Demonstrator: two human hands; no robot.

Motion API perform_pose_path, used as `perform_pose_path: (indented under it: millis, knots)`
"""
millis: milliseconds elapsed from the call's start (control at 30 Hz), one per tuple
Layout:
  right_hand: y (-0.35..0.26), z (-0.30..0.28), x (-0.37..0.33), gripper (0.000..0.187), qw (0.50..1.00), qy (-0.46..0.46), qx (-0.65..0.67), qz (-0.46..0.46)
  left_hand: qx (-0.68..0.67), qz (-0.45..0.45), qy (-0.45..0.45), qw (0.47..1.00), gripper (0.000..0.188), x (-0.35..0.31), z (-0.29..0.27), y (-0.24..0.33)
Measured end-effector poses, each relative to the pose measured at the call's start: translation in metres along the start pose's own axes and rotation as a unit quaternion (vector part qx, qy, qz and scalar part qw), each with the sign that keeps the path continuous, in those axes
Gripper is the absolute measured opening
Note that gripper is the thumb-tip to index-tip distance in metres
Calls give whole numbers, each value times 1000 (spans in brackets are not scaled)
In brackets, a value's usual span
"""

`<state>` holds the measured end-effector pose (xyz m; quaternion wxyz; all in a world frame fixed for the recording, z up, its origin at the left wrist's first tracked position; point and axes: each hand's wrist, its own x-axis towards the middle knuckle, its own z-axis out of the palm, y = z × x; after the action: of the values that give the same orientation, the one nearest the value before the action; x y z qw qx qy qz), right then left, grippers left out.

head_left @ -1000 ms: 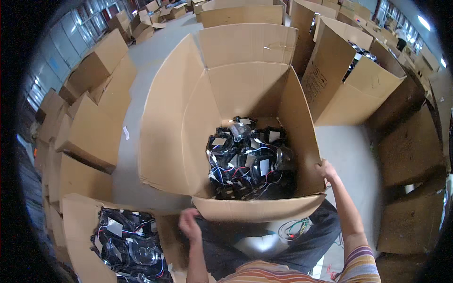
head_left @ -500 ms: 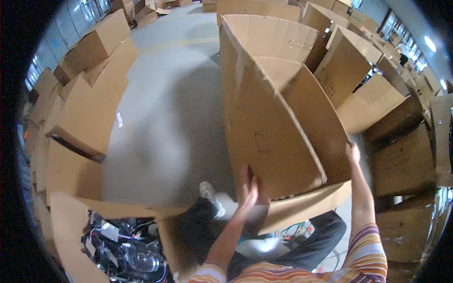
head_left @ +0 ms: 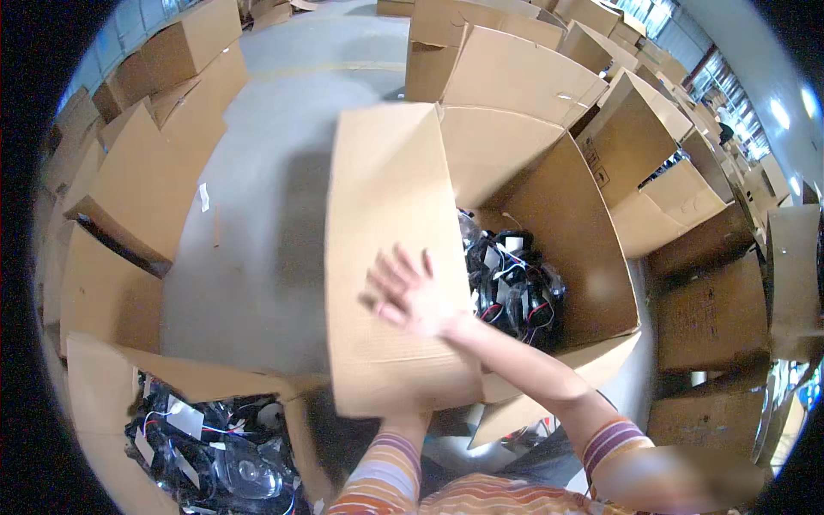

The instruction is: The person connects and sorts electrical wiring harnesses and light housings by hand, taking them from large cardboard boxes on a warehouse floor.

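A large cardboard box (head_left: 592, 249) stands open in front of me, its left flap (head_left: 390, 197) folded outward and down. My right hand (head_left: 408, 296) reaches across to that flap, its fingers spread over the flap's face. Under the flap goes my left forearm (head_left: 402, 429); the left hand itself is hidden behind the cardboard. Inside the box lie several black car headlights (head_left: 515, 279) with clear lenses, thin wires and white labels. The box's far flap (head_left: 524, 73) stands up, and its near flap (head_left: 558, 369) slopes toward me.
At my lower left, another open box (head_left: 112, 412) holds more black headlights (head_left: 223, 446). Cardboard boxes (head_left: 154, 189) line the left side, and more boxes (head_left: 708, 305) crowd the right. Grey floor (head_left: 249, 257) runs between them, with a white scrap (head_left: 204, 197) on it.
The left side flap has swung outward, exposing the headlights inside. My right hand left the right edge and crossed to this flap. My left hand went out of sight beneath it.
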<state>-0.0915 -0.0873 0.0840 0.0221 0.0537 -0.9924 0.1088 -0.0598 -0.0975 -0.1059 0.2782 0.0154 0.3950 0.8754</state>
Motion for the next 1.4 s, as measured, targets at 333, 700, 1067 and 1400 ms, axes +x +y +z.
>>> perform_pose_path:
  millis: [333, 700, 1067, 1400]
  knots:
    - [14, 86, -25, 27, 919, -387, -32, 63, 421, -56, 33, 905, 26, -190, -59, 16]
    - [-161, -121, -206, 17, 942, 110, 316, -35, 476, 199, 2, 857, 73, -143, 38, 61]
    - [-239, -167, -207, 24, 654, 175, 661, -325, 475, 234, -14, 848, 88, -132, 38, 45]
    - [-203, -133, -249, 19, 682, 176, 641, -305, 500, 222, -56, 835, 90, -64, 37, 86]
